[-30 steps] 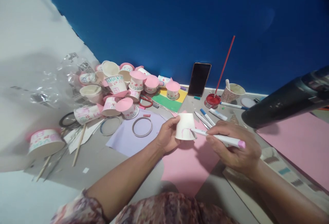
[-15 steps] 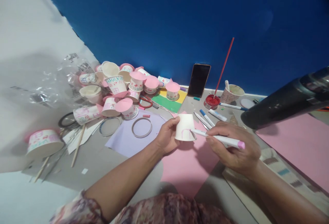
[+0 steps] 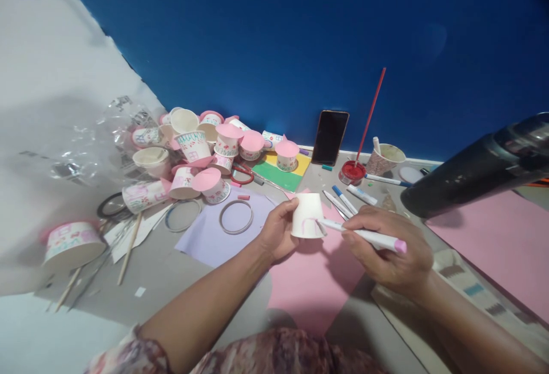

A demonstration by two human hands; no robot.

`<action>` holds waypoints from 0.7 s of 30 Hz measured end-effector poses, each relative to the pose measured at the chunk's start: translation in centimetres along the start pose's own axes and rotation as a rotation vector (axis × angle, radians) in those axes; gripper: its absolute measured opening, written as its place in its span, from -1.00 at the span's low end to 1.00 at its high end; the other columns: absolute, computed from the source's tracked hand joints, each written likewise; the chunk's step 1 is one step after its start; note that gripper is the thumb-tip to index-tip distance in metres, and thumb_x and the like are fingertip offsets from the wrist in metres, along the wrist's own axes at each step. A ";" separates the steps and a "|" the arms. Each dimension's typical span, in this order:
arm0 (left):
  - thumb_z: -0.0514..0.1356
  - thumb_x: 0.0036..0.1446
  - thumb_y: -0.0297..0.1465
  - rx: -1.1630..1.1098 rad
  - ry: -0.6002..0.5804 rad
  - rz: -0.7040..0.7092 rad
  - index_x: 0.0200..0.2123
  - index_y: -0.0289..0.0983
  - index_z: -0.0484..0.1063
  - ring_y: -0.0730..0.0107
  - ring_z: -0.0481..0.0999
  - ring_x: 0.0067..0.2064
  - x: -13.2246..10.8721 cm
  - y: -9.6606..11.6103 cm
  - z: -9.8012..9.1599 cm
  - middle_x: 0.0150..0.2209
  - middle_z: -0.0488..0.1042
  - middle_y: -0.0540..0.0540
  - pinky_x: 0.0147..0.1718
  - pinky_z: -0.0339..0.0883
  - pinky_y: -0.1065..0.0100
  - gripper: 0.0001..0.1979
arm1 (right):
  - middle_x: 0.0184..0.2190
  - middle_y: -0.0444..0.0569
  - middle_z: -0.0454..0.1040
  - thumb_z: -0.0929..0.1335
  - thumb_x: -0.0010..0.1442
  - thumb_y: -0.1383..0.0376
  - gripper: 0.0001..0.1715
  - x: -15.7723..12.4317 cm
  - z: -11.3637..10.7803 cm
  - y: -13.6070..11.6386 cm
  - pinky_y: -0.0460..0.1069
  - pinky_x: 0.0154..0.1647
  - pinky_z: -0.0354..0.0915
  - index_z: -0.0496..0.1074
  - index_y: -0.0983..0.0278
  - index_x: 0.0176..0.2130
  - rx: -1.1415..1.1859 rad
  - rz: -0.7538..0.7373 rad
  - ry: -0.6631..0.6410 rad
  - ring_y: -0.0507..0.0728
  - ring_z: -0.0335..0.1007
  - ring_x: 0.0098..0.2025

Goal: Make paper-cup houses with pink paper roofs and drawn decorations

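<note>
A small white paper cup [image 3: 307, 208] is held upside down by my left hand [image 3: 278, 231], which grips it from its left side. A pale pink arched outline shows on the cup's front. My right hand [image 3: 390, 248] is closed around a white felt-tip marker [image 3: 377, 239] with a pink end. The marker's tip touches the cup at the right side of the outline. Beneath both hands lies a sheet of pink paper [image 3: 300, 288].
Decorated paper cups [image 3: 193, 146] with pink tops are piled at the left. Loose markers [image 3: 343, 198], a phone [image 3: 330, 136], a red paint pot [image 3: 352, 172] and a patterned cup [image 3: 386, 158] stand behind. A dark cylinder [image 3: 472, 162] leans in from the right; bangles [image 3: 236, 217] lie on purple paper.
The marker tip has shifted slightly along the right side of the pink outline. The cup stays in my left hand. The whole view has tilted a little.
</note>
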State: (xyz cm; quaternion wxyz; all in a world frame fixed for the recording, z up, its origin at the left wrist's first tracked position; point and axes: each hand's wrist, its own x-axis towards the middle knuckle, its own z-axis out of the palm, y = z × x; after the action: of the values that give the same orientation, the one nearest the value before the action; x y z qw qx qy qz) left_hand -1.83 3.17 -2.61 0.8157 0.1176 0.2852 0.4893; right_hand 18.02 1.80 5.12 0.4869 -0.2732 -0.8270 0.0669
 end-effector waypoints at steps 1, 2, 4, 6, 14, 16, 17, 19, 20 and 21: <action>0.38 0.08 -0.27 -0.003 -0.005 0.001 0.03 -0.38 0.54 0.10 0.63 -0.21 0.0 0.0 0.0 -0.25 0.65 -0.22 -0.15 0.50 0.18 -0.53 | -0.51 -0.12 0.60 0.39 0.31 0.43 -0.87 0.0 0.1 0.0 -0.05 -0.47 0.38 0.46 0.20 -0.26 0.004 0.001 -0.002 0.05 0.50 -0.53; 0.39 0.07 -0.27 -0.010 -0.009 0.002 0.01 -0.38 0.55 0.11 0.63 -0.22 0.0 -0.1 0.0 -0.26 0.64 -0.21 -0.16 0.50 0.19 -0.54 | -0.51 -0.12 0.60 0.39 0.30 0.44 -0.87 0.0 0.1 0.0 -0.06 -0.47 0.38 0.45 0.20 -0.26 0.007 -0.001 -0.004 0.05 0.50 -0.53; 0.41 0.04 -0.30 -0.024 -0.011 0.004 -0.03 -0.37 0.56 0.17 0.60 -0.27 0.1 -0.2 -0.1 -0.29 0.63 -0.17 -0.19 0.49 0.22 -0.57 | -0.50 -0.11 0.60 0.40 0.29 0.45 -0.88 0.0 0.2 0.0 -0.06 -0.46 0.38 0.46 0.22 -0.26 0.013 -0.004 -0.005 0.05 0.50 -0.53; 0.42 0.03 -0.32 -0.034 -0.007 0.002 -0.06 -0.36 0.57 0.23 0.58 -0.30 0.1 -0.2 -0.1 -0.32 0.62 -0.14 -0.20 0.47 0.25 -0.60 | -0.50 -0.09 0.60 0.40 0.28 0.45 -0.89 0.1 0.3 0.0 -0.06 -0.46 0.39 0.46 0.23 -0.26 0.025 -0.010 -0.001 0.05 0.50 -0.52; 0.40 0.04 -0.33 -0.041 0.001 0.008 -0.05 -0.37 0.57 0.23 0.58 -0.29 0.1 0.0 0.0 -0.30 0.62 -0.15 -0.18 0.47 0.25 -0.59 | -0.51 -0.11 0.60 0.39 0.28 0.45 -0.86 0.2 0.0 -0.1 -0.05 -0.47 0.39 0.47 0.20 -0.26 0.012 0.002 0.007 0.06 0.50 -0.53; 0.41 0.02 -0.34 -0.054 0.008 0.005 -0.06 -0.37 0.57 0.27 0.56 -0.31 0.1 -0.1 0.0 -0.31 0.61 -0.13 -0.19 0.46 0.28 -0.60 | -0.51 -0.11 0.60 0.39 0.27 0.45 -0.86 0.2 0.0 -0.1 -0.05 -0.47 0.39 0.48 0.20 -0.27 0.011 0.006 0.003 0.06 0.51 -0.54; 0.41 0.02 -0.34 -0.055 0.010 0.003 -0.07 -0.37 0.57 0.28 0.55 -0.32 0.1 -0.1 0.0 -0.32 0.61 -0.12 -0.20 0.45 0.28 -0.61 | -0.51 -0.11 0.60 0.39 0.27 0.44 -0.87 0.2 0.1 0.0 -0.05 -0.47 0.38 0.48 0.20 -0.27 0.009 0.009 -0.002 0.06 0.51 -0.54; 0.41 0.03 -0.33 -0.043 0.008 0.003 -0.06 -0.36 0.56 0.27 0.54 -0.33 0.1 -0.1 0.0 -0.33 0.60 -0.12 -0.20 0.45 0.26 -0.61 | -0.52 -0.11 0.60 0.40 0.26 0.44 -0.87 0.2 0.2 0.0 -0.05 -0.48 0.37 0.49 0.21 -0.28 0.010 0.012 -0.007 0.06 0.50 -0.54; 0.41 0.04 -0.32 -0.033 0.003 0.004 -0.05 -0.36 0.56 0.26 0.55 -0.32 0.1 -0.1 0.0 -0.33 0.60 -0.12 -0.19 0.45 0.25 -0.60 | -0.51 -0.11 0.60 0.40 0.26 0.45 -0.87 0.2 0.3 -0.1 -0.06 -0.48 0.38 0.49 0.21 -0.28 0.014 0.007 -0.007 0.06 0.50 -0.54; 0.41 0.05 -0.32 -0.023 -0.003 0.005 -0.04 -0.37 0.56 0.24 0.56 -0.31 0.1 -0.1 0.0 -0.31 0.61 -0.13 -0.18 0.46 0.24 -0.59 | -0.51 -0.10 0.61 0.40 0.26 0.45 -0.87 0.2 0.3 -0.1 -0.06 -0.47 0.39 0.50 0.21 -0.27 0.016 0.001 -0.007 0.07 0.51 -0.53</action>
State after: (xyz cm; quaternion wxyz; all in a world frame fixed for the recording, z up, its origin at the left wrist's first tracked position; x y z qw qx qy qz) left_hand -1.67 3.18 -2.67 0.8163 0.1094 0.2781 0.4943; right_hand 17.70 1.86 5.12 0.4860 -0.2695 -0.8280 0.0749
